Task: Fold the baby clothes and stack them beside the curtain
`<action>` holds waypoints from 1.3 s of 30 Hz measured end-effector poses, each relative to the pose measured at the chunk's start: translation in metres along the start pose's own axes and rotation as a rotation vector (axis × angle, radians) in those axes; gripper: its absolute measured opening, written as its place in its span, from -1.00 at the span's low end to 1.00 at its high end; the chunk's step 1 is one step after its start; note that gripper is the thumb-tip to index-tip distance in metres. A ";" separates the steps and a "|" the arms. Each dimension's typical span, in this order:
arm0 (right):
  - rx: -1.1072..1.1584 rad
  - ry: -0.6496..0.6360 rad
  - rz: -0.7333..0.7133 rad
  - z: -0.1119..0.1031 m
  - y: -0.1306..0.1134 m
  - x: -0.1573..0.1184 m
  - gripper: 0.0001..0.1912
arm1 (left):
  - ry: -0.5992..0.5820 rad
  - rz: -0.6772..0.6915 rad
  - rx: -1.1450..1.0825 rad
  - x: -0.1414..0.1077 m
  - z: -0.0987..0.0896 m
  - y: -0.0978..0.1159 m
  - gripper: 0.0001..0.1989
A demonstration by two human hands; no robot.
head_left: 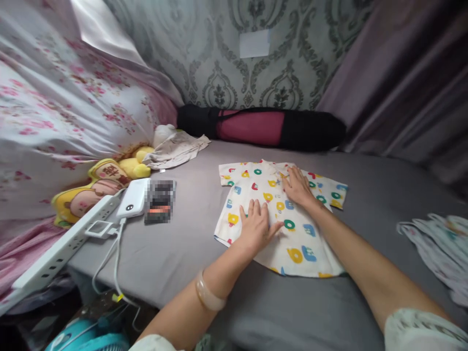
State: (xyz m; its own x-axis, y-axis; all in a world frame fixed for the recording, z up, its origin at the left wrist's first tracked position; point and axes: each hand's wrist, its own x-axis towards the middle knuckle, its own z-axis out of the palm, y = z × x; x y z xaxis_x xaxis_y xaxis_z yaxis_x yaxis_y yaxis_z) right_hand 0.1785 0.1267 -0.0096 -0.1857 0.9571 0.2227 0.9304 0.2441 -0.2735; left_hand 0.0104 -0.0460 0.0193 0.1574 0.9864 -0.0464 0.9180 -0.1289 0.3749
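A small white short-sleeved shirt [270, 209] with coloured letter prints lies spread out on the grey bed sheet [193, 234], its collar toward the wall. My left hand [256, 224] rests on the shirt's left middle, fingers spread and palm down. Near the collar and front opening, my right hand [298, 187] lies on the cloth with its fingers stretched out. Neither hand grips anything. A pale bangle [209, 292] circles my left wrist. Parts of the shirt under both hands and the right forearm are hidden.
A black and red long bag [252, 127] lies along the wall. At left are a crumpled cloth [179, 148], yellow plush toys [137, 163], a white power bank [133, 199], a pixelated item [159, 202] and a power strip [62, 248]. Folded clothes [438, 248] lie at right.
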 end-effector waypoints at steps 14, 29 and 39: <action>-0.092 -0.309 -0.092 -0.053 0.005 -0.178 -0.32 | -0.149 0.417 0.082 -0.019 0.020 0.022 -0.22; 0.083 -0.303 0.104 -0.139 0.022 -0.195 -0.56 | -0.339 0.526 0.098 0.018 -0.030 0.026 -0.75; 0.160 -0.318 0.383 -0.105 0.050 -0.171 -0.54 | -0.208 0.523 -0.085 0.099 -0.007 0.098 -0.78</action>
State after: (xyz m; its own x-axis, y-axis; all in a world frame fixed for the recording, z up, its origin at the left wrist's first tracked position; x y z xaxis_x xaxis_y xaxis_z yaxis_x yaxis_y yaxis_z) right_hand 0.2900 -0.0409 0.0365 0.0489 0.9766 -0.2095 0.8950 -0.1359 -0.4249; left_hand 0.1134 0.0401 0.0578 0.6596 0.7515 -0.0123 0.6674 -0.5781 0.4695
